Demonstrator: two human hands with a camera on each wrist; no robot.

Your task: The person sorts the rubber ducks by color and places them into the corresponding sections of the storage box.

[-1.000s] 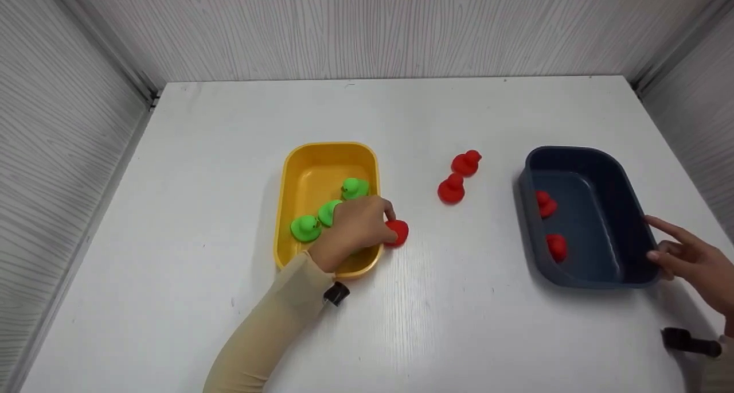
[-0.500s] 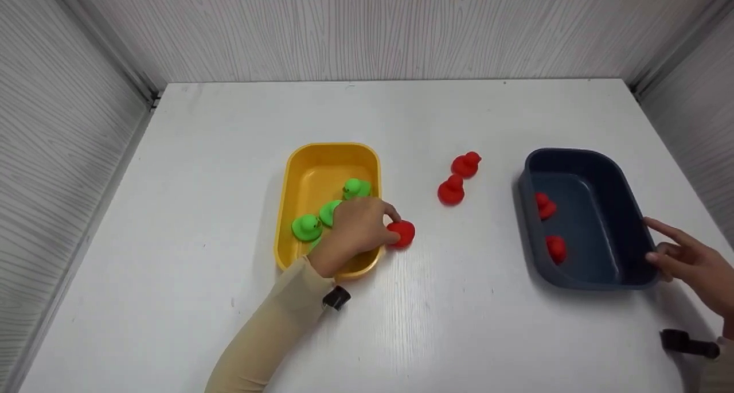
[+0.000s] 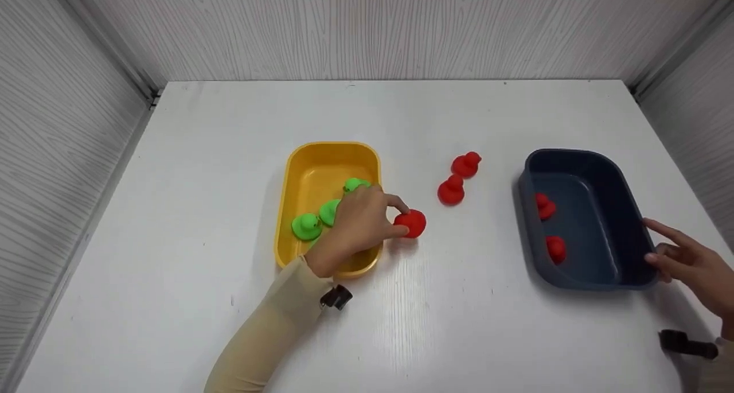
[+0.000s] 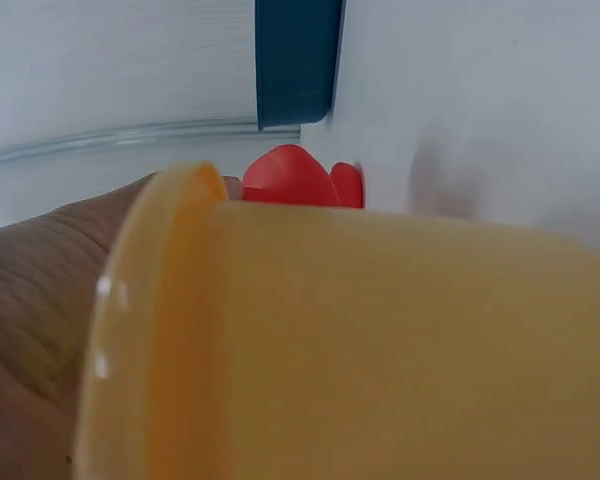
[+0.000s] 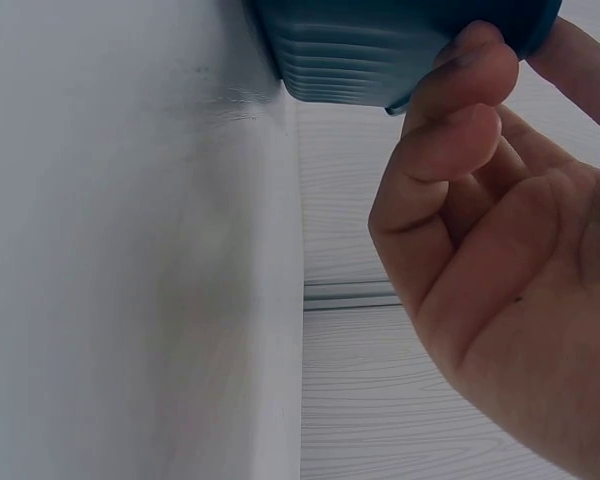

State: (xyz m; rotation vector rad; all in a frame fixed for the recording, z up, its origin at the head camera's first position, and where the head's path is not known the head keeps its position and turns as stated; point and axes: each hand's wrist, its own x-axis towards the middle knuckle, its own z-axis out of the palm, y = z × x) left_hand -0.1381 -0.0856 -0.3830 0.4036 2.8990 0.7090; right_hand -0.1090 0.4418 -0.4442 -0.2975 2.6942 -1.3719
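Note:
My left hand (image 3: 362, 218) reaches across the right rim of a yellow plastic tray (image 3: 304, 152). Its thumb and forefinger pinch a red rubber duck (image 3: 414, 224) just outside that rim. In the left wrist view the tray's wall covers most of the hand, and the red duck (image 4: 292, 178) shows beyond it. Several green rubber ducks (image 3: 307, 225) lie inside the yellow tray, some partly hidden by the hand. At far right, my right hand (image 3: 691, 261) grips the right rim of a dark blue tray (image 3: 596, 278), fingers curled against its outer wall (image 5: 360, 55) in the right wrist view.
Two red ducks (image 3: 451, 190) stand close together on the white table (image 3: 459, 324) between the trays. Two more red ducks (image 3: 555, 248) lie along the left wall inside the blue tray. Wood-grain panels (image 3: 367, 31) enclose the table's back and sides.
The left hand has drawn the red duck a little to the right and slightly up, away from the yellow tray's rim. The right hand and the blue tray stay in place.

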